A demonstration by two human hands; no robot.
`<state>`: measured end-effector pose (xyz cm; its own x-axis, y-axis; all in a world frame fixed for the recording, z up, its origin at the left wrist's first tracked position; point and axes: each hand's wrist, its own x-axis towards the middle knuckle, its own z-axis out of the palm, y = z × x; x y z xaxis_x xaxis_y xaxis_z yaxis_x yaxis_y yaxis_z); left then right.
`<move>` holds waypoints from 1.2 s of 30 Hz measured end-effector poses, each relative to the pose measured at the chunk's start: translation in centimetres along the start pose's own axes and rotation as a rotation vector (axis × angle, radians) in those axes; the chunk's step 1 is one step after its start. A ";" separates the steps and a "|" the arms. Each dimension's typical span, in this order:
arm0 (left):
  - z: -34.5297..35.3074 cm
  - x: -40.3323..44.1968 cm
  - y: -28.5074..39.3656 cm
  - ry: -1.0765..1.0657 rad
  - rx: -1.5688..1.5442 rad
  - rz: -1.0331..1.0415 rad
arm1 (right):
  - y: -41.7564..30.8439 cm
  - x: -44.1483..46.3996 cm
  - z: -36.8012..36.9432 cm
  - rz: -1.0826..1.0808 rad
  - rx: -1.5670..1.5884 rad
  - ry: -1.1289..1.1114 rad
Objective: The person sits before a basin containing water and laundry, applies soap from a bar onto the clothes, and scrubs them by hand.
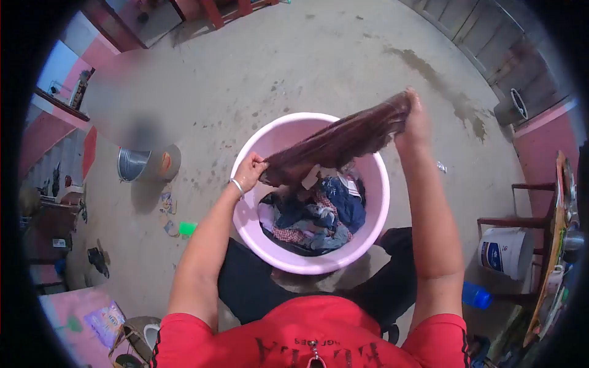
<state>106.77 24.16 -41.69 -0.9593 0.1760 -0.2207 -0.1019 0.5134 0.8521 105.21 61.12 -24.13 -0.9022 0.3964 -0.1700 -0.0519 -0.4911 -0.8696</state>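
Observation:
A dark brown wet-looking cloth (337, 140) is stretched slantwise over a pink tub (310, 265). My left hand (250, 172), with a pale bangle at its wrist, pinches the lower left end above the tub's rim. Higher up and beyond the right rim, my right hand (415, 122) grips the other end. Inside the tub lies a heap of clothes (319, 214), with navy, grey, checked and pale pieces mixed together. What kind of garment the brown cloth is cannot be made out.
Metal buckets (134, 164) stand on the concrete floor at left, near slippers and a green object (187, 229). On the right are a white bucket (506, 253), a blue bottle (477, 295) and a wooden rack (515, 222). A grey bucket (510, 108) stands by the gate.

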 end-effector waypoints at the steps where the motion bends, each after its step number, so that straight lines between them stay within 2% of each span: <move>1: -0.4 -0.4 0.1 -0.006 0.002 -0.010 | 0.7 0.5 -2.1 0.010 -0.001 0.006; 3: -0.8 -1.2 0.3 -0.152 -0.166 -0.060 | 2.5 2.0 -6.7 -0.009 -0.089 0.038; 4: -1.1 -2.5 2.9 -0.218 -0.098 -0.119 | 3.8 2.6 -9.1 -0.005 -0.094 0.039; 5: 0.1 -3.2 3.0 -0.216 -0.107 -0.128 | 5.6 2.8 -11.7 -0.016 -0.362 -0.013; 6: 1.4 -4.2 3.0 -0.330 -0.112 -0.066 | 7.6 2.6 -14.0 -0.023 -0.629 -0.069; 7: 2.9 -5.5 2.9 -0.441 -0.120 -0.007 | 9.8 1.9 -15.8 -0.193 -1.092 -0.210; 8: 5.4 -6.9 1.6 -0.494 -0.044 0.054 | 12.2 1.5 -17.3 0.054 -1.373 -0.172; 9: 8.2 -8.4 0.5 -0.545 0.033 0.116 | 11.7 -1.3 -15.5 0.048 -1.661 -0.376; 10: 10.4 -10.2 1.0 -0.565 0.133 0.109 | 11.9 -3.8 -14.6 0.121 -1.795 -0.494; 12: 14.3 -13.8 0.5 -0.631 0.255 0.140 | 14.3 -6.8 -13.9 0.032 -1.813 -0.719; 13: 15.9 -14.8 -0.7 -0.673 0.277 0.184 | 16.8 -7.6 -14.1 -0.104 -1.784 -0.800; 15: 17.1 -15.2 -2.7 -0.744 0.243 0.136 | 17.5 -9.9 -10.2 0.153 -1.699 -0.822; 16: 17.2 -15.6 -3.5 -0.814 0.218 0.091 | 19.6 -10.5 -9.5 0.196 -1.746 -0.843; 17: 16.4 -15.1 -4.2 -0.812 0.147 0.007 | 21.8 -11.0 -9.2 0.215 -1.717 -0.873; 19: 15.5 -12.9 -7.9 -0.693 0.046 -0.307 | 24.7 -12.0 -7.3 0.235 -1.685 -0.912; 21: 14.9 -10.1 -12.3 -0.467 0.036 -0.391 | 26.3 -13.3 -5.3 0.304 -1.795 -0.727; 23: 13.5 -7.8 -12.9 -0.156 0.151 -0.498 | 28.0 -13.7 -5.0 0.287 -1.804 -0.704; 27: 12.0 -4.1 -14.6 -0.078 0.257 -0.417 | 32.1 -13.2 -7.7 0.222 -1.801 -0.615; 29: 13.8 -2.4 -18.6 0.062 0.132 -0.569 | 31.8 -13.0 -8.7 0.198 -1.742 -0.623; 31: 14.7 -0.6 -19.7 -0.013 0.066 -0.615 | 30.4 -12.8 -9.7 0.172 -1.688 -0.634; 33: 15.1 0.2 -18.1 -0.050 0.289 -0.697 | 28.3 -13.0 -10.5 0.189 -1.504 -0.534; 34: 15.4 0.1 -17.1 0.022 0.399 -0.677 | 27.1 -12.9 -10.6 0.188 -1.516 -0.534; 36: 14.2 0.5 -15.5 -0.058 0.360 -0.705 | 24.9 -12.5 -11.3 0.169 -1.387 -0.227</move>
<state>111.60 28.23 -61.76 -0.6840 -0.2537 -0.6839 -0.5795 0.7584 0.2984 120.04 52.69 -48.93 -0.9103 0.2141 -0.3544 0.3989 0.6825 -0.6123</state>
